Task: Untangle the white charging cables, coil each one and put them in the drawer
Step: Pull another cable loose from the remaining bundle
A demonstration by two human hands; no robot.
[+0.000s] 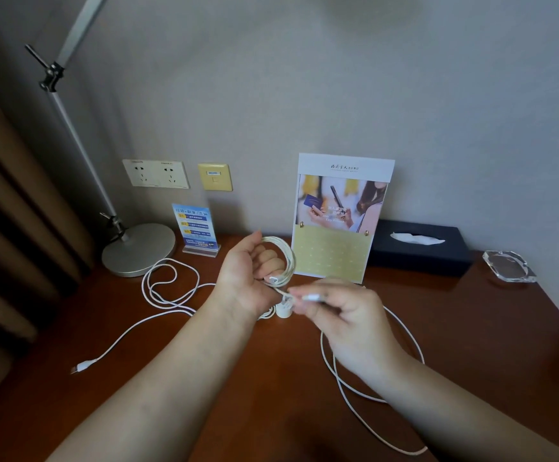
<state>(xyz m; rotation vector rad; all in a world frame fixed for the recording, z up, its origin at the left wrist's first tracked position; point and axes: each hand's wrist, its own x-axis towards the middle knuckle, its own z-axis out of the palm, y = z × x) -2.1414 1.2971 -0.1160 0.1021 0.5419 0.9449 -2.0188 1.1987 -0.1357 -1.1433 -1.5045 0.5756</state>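
**Coiling in progress: one cable in hand, others loose on desk**

Observed: The left hand (248, 275), at centre frame, has its fingers curled through a small coil of white cable (288, 258), with several turns gathered and held upright above the wooden desk (471, 328). The right hand (341, 311), just right of centre, pinches a white connector end (312, 297) between thumb and fingertips, close beside the coil. A small white block (285, 310), possibly an adapter, sits directly below the two hands; blur prevents confirmation.

A second white cable (158, 288) lies in loose loops at centre left, near the lamp base (138, 250), and its plug (83, 365) trails toward the lower left. A further run of white cable (330, 361) sweeps in a wide arc at lower right, partly under the right forearm. Whether it belongs to the held coil cannot be determined. No drawer is in view.

Assessment: The step in hand appears to be finishing the first coil.

Recommendations:
- Keep the turns even in size and stacked flat against the left fingers.
- Secure the connector by passing it round or through the bundle, so the coil holds its shape once released.
- Avoid sharp bends at the connector neck.
- Confirm that no trailing cable on the desk crosses the others before lifting.
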